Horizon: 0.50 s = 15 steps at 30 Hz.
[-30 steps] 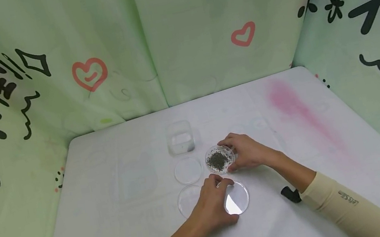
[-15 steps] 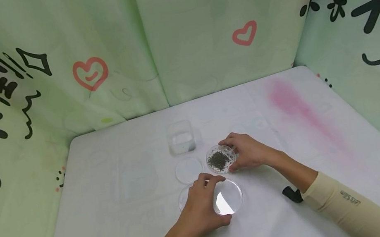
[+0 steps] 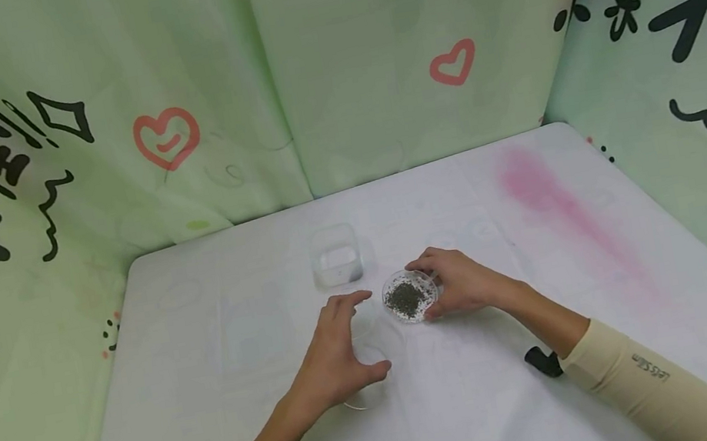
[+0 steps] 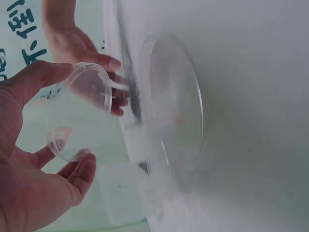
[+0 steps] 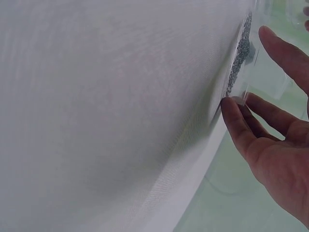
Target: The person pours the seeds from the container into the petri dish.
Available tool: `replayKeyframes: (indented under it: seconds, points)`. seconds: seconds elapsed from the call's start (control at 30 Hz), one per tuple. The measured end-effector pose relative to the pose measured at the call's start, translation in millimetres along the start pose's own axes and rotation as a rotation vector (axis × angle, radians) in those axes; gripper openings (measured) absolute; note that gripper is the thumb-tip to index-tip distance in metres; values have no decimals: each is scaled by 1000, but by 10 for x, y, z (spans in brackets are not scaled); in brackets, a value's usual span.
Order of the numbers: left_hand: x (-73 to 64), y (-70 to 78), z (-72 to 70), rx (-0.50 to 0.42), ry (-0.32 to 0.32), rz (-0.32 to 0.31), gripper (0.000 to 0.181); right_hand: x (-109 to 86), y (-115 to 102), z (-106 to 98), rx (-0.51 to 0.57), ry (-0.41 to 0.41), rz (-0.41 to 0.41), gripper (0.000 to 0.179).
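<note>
My left hand (image 3: 330,357) pinches a clear round petri dish lid (image 4: 82,113) by its rim, thumb on one side and fingers on the other. The lid is raised off the table and barely shows in the head view. My right hand (image 3: 458,282) grips the side of a small petri dish (image 3: 406,297) on the table, which holds a heap of dark grains (image 5: 240,60). Near my left hand lies another clear round dish piece (image 4: 176,104), partly hidden by that hand in the head view.
A clear rectangular container (image 3: 335,255) stands behind the dishes. The table (image 3: 235,310) has a white cover with a pink smear at the right. Green printed curtains (image 3: 353,135) enclose its back and sides.
My left hand has moved left and farther back over the table with the lid, now over the other clear dish pieces. The right hand and the grain dish have stayed put.
</note>
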State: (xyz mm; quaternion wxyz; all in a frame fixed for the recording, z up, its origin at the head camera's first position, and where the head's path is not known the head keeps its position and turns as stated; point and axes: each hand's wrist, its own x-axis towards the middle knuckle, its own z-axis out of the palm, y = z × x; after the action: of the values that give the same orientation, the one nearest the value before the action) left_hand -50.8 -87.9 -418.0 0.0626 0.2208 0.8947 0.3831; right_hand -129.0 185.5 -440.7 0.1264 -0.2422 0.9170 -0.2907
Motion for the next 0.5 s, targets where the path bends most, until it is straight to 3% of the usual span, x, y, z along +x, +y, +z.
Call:
replayKeyframes:
  seconds: [0.23, 0.5]
  points:
    - [115, -119, -141, -114, 61, 2, 103, 2, 1, 4, 1, -6, 4, 81]
    - [200, -265, -158, -205, 132, -15, 95, -2, -13, 6, 1, 2, 0, 81]
